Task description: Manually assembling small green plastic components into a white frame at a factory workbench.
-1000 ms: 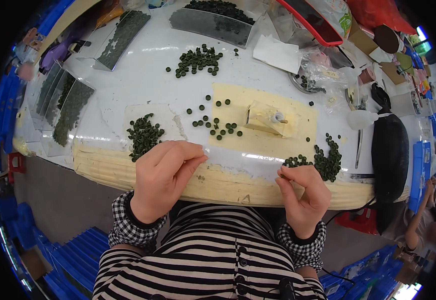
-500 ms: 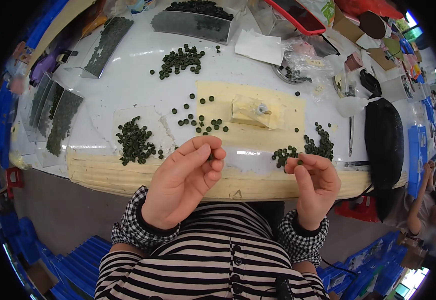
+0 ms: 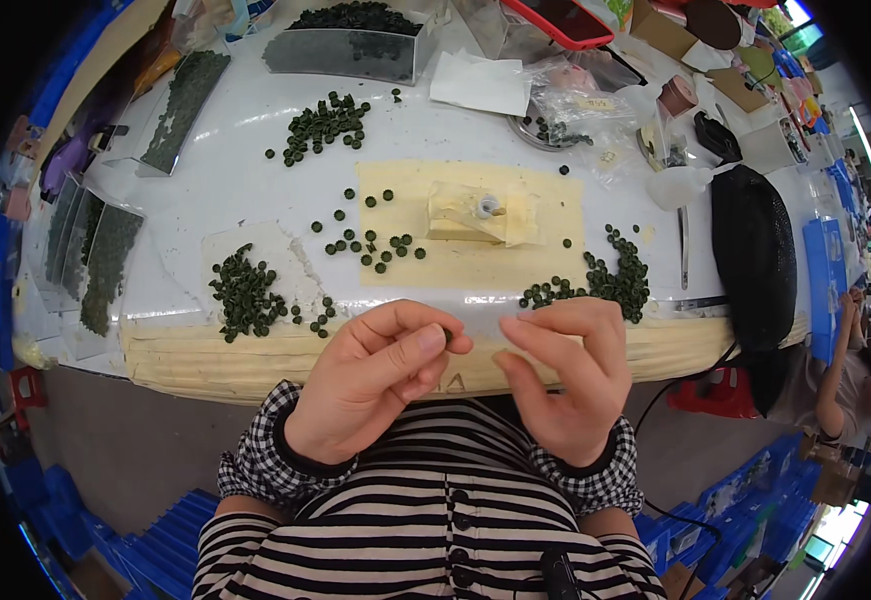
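Observation:
My left hand (image 3: 361,380) is closed in a pinch in front of the table's near edge. Between its thumb and fingertips shows a small dark green round piece (image 3: 448,337). Facing it from the right, my right hand (image 3: 581,385) has thumb and forefinger apart, and no piece shows between them. Beyond the left hand lies a pile of dark green pieces (image 3: 246,295). Another pile (image 3: 621,275) sits just past the right hand. Several loose round pieces (image 3: 371,240) are scattered between the two piles, some on a yellow sheet (image 3: 396,275).
A yellow-wrapped block (image 3: 456,215) with a small upright tip stands on the sheet. Farther back are a third green pile (image 3: 326,130), clear bins (image 3: 336,52), white paper (image 3: 481,82) and a red-cased phone (image 3: 566,20). A black bag (image 3: 753,255) lies right, beside metal tweezers (image 3: 684,250).
My right hand has moved left toward my left hand, and the green piece at its fingertips is no longer visible there. My left hand has lowered slightly. The whole view has shifted a little.

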`<state>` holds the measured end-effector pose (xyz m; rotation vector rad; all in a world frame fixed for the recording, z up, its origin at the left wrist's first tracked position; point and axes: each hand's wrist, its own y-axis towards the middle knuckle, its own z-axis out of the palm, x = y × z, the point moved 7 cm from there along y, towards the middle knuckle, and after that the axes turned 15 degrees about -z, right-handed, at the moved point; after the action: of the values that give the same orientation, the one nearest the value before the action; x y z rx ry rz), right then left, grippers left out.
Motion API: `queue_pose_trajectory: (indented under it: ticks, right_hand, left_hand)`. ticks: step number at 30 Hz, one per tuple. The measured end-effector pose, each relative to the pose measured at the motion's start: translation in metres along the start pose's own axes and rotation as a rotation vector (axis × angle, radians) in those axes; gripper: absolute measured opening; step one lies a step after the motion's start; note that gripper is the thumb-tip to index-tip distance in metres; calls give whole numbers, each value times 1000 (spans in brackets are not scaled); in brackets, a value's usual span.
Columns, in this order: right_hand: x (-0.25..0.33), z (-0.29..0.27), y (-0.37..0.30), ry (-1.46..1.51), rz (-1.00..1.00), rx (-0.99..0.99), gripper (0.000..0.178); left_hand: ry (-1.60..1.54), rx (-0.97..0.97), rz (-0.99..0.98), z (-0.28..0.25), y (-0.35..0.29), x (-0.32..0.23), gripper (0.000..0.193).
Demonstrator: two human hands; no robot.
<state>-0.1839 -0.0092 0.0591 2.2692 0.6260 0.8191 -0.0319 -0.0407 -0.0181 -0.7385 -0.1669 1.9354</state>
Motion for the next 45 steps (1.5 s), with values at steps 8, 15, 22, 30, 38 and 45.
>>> queue_pose_trajectory:
  ticks: [8, 15, 22, 30, 38, 45]
  right_hand:
    - [-30, 3, -14, -194, 51, 176, 15]
    - [-31, 12, -7, -263, 11, 220, 13]
    - [-22, 10, 6, 129, 165, 51, 16]
    - [-20, 33, 16, 462, 226, -80, 11]
    - [-26, 43, 10, 510, 270, -134, 10]
    - [-16, 39, 10, 285, 149, -151, 17]
  left_hand:
    - [-82, -79, 115, -12, 0, -11, 17]
    - [-62, -21, 136, -14, 0, -11, 18]
    - [-41, -31, 135, -11, 3, -13, 24]
    - [93, -51, 231, -8, 4, -21, 24]
    - [280, -203, 391, -2, 4, -28, 20]
    - [286, -223, 367, -7, 5, -26, 19]
